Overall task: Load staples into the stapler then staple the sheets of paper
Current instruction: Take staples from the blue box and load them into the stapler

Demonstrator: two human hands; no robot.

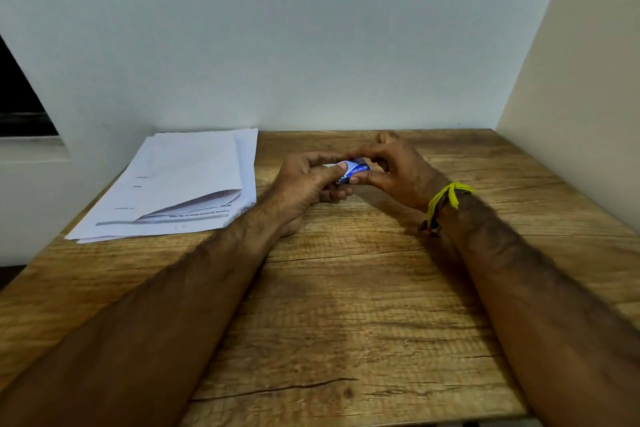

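A small blue and white staple box [356, 170] is held between both hands above the middle of the wooden table [346, 305]. My left hand [308, 184] grips its left end with thumb on top and fingers curled beneath. My right hand [394, 168] pinches its right end between thumb and fingertips. A stack of white paper sheets [183, 184] lies at the table's back left, its top sheet folded over. No stapler is in view.
A pale wall stands right behind the table, and a cream wall closes off the right side. A dark window opening [20, 104] sits at the far left. A yellow thread band [446, 199] circles my right wrist.
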